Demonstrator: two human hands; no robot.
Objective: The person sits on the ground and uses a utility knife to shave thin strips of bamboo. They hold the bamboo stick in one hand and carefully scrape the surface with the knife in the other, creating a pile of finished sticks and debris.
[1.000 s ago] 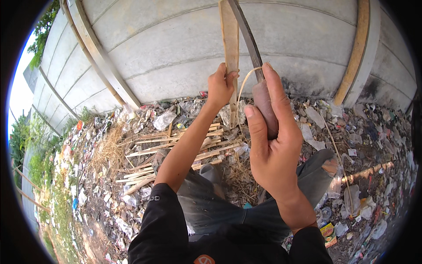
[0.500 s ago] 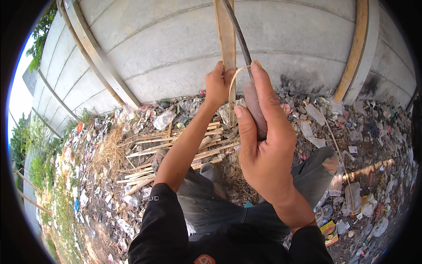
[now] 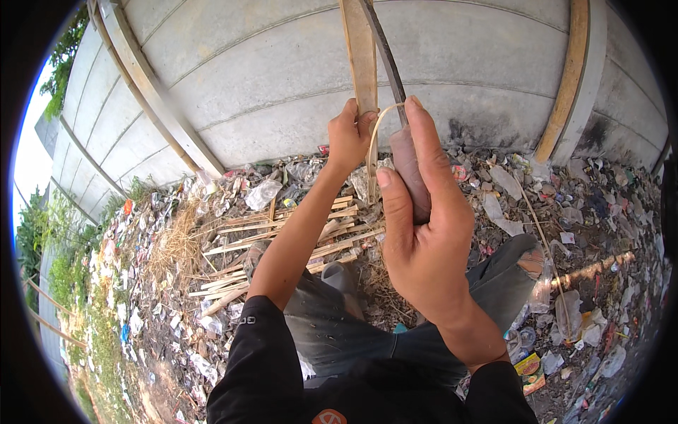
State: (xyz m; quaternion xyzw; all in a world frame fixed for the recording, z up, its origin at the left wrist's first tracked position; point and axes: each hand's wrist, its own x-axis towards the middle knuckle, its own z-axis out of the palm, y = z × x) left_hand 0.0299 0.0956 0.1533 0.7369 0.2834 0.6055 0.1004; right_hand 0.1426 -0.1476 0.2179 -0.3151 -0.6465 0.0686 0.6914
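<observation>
Out in front of me, my left hand [image 3: 349, 138] is closed round a pale bamboo strip [image 3: 364, 67] that stands upright and runs past the top edge of the view. My right hand [image 3: 434, 219] grips the thick brown handle [image 3: 411, 177] of a long dark blade [image 3: 385, 56], a machete by its look. The blade slants up and left, and its upper end meets or overlaps the strip. A thin curled sliver [image 3: 379, 127] arches from the strip to my right index fingertip. Behind my hand, part of the handle is hidden.
Several split bamboo strips [image 3: 233, 286] lie piled on the ground at my left foot. Litter and plastic scraps [image 3: 508, 226] cover the soil. A grey concrete panel wall [image 3: 268, 63] rises ahead, with posts [image 3: 565, 85] against it. Dry straw [image 3: 176, 237] lies left.
Almost nothing differs. Both hands keep their grips, and the strip and blade shift only very slightly.
</observation>
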